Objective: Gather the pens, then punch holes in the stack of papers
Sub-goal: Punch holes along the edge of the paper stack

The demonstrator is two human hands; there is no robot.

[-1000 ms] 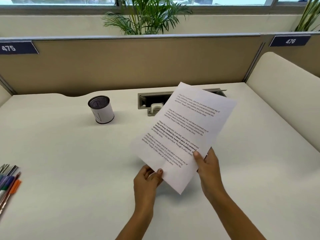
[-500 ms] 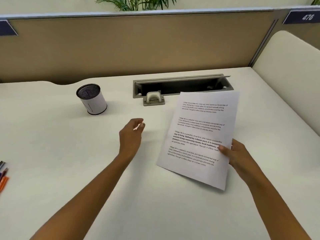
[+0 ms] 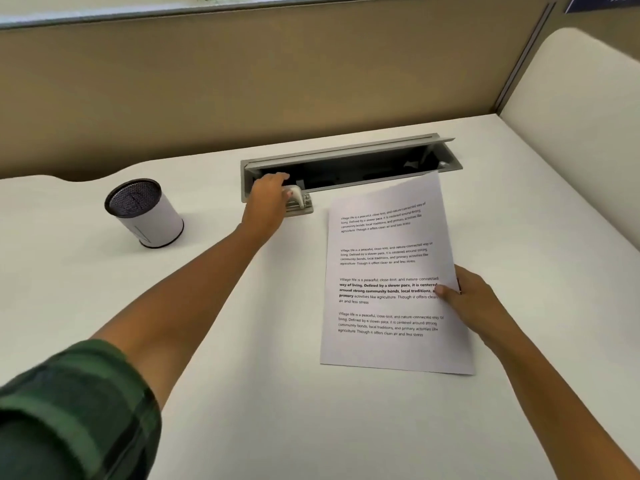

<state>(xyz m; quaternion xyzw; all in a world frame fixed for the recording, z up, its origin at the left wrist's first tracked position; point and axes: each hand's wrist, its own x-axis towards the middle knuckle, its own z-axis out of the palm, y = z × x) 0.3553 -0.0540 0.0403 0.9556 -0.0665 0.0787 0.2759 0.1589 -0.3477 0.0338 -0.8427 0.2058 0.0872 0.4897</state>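
Observation:
A stack of printed white papers [image 3: 388, 271] is held at its right edge by my right hand [image 3: 465, 299], thumb on top, low over the desk right of centre. A small beige hole punch [image 3: 300, 202] sits at the front edge of the cable tray. My left hand [image 3: 268, 199] reaches out and lies over the punch's left side, fingers curled onto it. A white pen cup with a black mesh inside [image 3: 143, 213] stands at the left and looks empty. No pens are in view.
An open grey cable tray [image 3: 349, 168] is recessed in the white desk [image 3: 242, 375] at the back. A tan partition wall [image 3: 277, 81] closes the far side and a cream side panel [image 3: 571, 150] rises on the right.
My left hand let go of the papers and moved forward onto the hole punch. My right hand carried the papers right and lowered them. The view tilted down; the pens at the left went out of view.

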